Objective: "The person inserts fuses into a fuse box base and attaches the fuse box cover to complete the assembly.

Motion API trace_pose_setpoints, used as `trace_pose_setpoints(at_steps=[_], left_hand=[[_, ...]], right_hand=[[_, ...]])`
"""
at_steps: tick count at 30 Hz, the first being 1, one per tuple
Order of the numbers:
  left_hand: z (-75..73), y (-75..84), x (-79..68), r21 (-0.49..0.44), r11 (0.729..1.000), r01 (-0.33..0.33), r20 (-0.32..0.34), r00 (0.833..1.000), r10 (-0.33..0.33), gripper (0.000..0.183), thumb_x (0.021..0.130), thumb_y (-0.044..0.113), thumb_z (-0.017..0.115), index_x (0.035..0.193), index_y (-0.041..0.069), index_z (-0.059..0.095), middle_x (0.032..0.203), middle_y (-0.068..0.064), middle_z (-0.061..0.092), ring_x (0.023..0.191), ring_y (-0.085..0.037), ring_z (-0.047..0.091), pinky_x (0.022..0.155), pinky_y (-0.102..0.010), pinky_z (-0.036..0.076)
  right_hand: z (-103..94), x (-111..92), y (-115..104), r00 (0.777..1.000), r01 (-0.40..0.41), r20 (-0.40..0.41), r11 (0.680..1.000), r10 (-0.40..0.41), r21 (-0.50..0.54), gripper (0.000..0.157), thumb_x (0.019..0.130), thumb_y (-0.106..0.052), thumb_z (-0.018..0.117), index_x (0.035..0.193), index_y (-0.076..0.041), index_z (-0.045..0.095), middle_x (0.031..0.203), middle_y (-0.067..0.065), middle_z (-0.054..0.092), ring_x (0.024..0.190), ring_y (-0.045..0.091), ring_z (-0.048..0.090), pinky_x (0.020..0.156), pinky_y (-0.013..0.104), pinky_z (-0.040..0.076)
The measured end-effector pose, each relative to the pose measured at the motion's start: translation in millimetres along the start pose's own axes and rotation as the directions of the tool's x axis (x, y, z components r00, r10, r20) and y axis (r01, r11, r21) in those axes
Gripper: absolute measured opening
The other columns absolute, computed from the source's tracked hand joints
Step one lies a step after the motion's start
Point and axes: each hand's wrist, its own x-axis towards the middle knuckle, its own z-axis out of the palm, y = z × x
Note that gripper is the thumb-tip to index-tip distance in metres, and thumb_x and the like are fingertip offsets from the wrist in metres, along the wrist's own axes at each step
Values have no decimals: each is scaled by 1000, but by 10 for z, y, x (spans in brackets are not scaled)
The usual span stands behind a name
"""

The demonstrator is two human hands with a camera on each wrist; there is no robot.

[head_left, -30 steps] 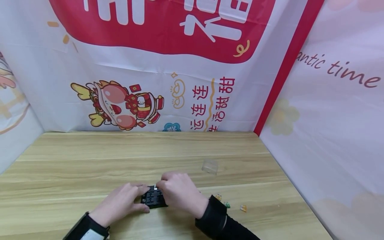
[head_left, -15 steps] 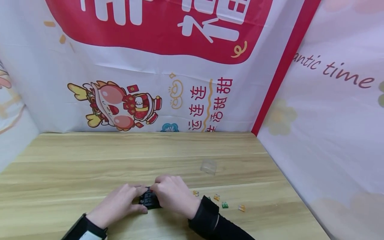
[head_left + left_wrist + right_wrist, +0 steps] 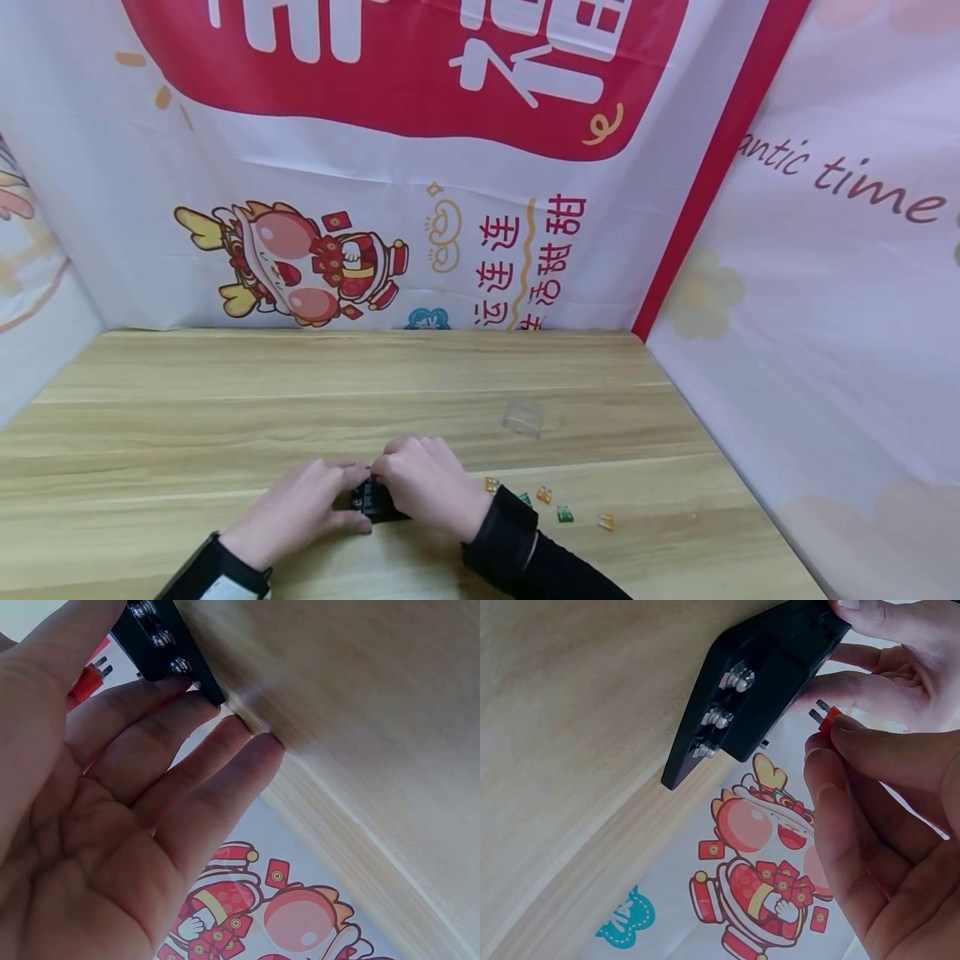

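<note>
A black fuse box lies flat on the table, with a row of silver screw terminals along its edge. My left hand holds it at its left end, thumb on the near side and fingers on the far side. Between thumb and fingertips, my right hand pinches a red blade fuse. The two metal prongs of this fuse point at the box, and a gap shows between them in the right wrist view. From the head view, the right hand covers the box's right part.
Several loose blade fuses lie right of my right wrist, among them an orange one and a green one. Farther back sits a clear plastic cover. Printed cloth hangs behind the wooden table.
My right hand has moved slightly left over the fuse box, and its sleeve now uncovers more loose fuses. A bit of red shows at its fingertips. The left hand stays in place.
</note>
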Motion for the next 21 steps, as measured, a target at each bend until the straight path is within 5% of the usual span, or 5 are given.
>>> trace_pose_setpoints(at_steps=[21], left_hand=[[16,-22,5,-25,999,-32,-25,999,31,31,76,43,74,99,25,62,100,12,63,78,-1,53,66,-25,43]], right_hand=[[137,17,-19,998,39,-49,999,-40,-31,12,81,-13,71,77,-24,68,63,-14,49,50,-4,37,44,14,26]])
